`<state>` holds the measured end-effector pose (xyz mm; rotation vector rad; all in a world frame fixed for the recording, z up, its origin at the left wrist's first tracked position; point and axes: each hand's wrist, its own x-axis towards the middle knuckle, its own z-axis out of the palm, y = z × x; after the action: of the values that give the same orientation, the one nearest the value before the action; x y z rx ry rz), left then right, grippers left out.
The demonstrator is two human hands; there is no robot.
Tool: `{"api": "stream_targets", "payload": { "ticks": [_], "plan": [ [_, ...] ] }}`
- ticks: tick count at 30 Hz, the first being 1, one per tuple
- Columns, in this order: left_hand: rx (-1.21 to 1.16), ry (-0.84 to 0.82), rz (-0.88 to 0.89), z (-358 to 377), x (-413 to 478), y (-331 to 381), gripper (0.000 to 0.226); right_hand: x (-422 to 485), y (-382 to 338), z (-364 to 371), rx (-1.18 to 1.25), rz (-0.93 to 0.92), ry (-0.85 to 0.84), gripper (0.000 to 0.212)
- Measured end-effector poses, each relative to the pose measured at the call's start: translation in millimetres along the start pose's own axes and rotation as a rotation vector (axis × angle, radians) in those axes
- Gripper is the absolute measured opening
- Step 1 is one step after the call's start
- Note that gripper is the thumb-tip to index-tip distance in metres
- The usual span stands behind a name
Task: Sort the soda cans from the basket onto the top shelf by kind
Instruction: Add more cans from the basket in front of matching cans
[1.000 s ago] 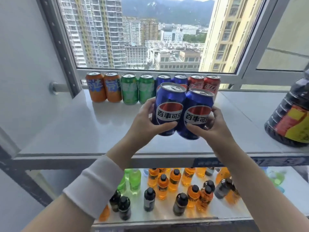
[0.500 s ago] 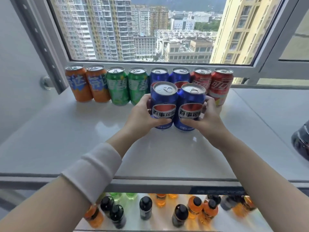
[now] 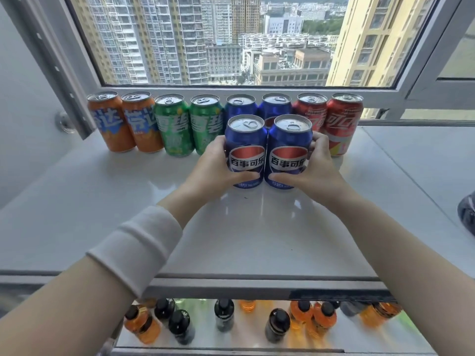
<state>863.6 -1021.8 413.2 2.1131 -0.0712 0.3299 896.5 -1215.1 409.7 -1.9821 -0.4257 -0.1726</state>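
Bottles [image 3: 224, 314] with dark caps, some orange and some dark, were seen standing on a lower shelf [image 3: 359, 337] beneath the forearms, nearest of all. A white cuff [image 3: 136, 249] was worn on the left forearm, short of the wrist. Past it, the white top shelf [image 3: 257, 240] was spread under both hands, its front edge crossed by both arms.

The left hand [image 3: 216, 170] was curled round a left blue can [image 3: 246, 150], with the thumb laid low across the label and the fingers wrapped behind the can's left side. The right hand [image 3: 312, 170] was curled in the same manner round a right blue can [image 3: 289, 150]. Both cans were held upright and pressed side by side, touching, between the hands. Their bases were seen at the shelf surface, with reflections right below them; whether they were fully set down could not be told.

Just beyond the hands, a row of upright cans was lined up along the window frame [image 3: 246, 89]. Two orange cans [image 3: 109, 122] were placed well left of the left hand, and two green cans [image 3: 205, 124] just behind that hand. Two rear blue cans [image 3: 240, 105] were partly hidden behind the held pair, and two red cans [image 3: 344, 124] were set behind the right hand. Well to the right of the right hand, a dark object [image 3: 466, 214] was cut off by the edge. Farthest off, tower blocks [image 3: 223, 60] were seen through the glass.
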Motion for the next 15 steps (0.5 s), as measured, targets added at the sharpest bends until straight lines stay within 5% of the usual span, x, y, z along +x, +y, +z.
{"api": "stream_targets", "payload": {
  "ticks": [3,6,11,15],
  "plan": [
    [0.057,0.022,0.044,-13.6,-1.6,14.0,0.093,1.0,-15.8,-17.2,-0.039,0.003,-0.008,0.115],
    [0.121,0.071,0.138,-35.6,0.4,36.8,0.104,4.5,-37.9,-35.5,-0.138,-0.029,0.015,0.105],
    [0.379,-0.126,0.145,-43.3,5.7,49.6,0.090,10.1,-49.7,-34.2,-0.160,-0.002,-0.062,0.080],
    [0.378,-0.105,0.159,-42.9,9.2,48.6,0.080,10.6,-50.6,-31.5,-0.171,0.023,-0.024,0.073]
  ]
}}
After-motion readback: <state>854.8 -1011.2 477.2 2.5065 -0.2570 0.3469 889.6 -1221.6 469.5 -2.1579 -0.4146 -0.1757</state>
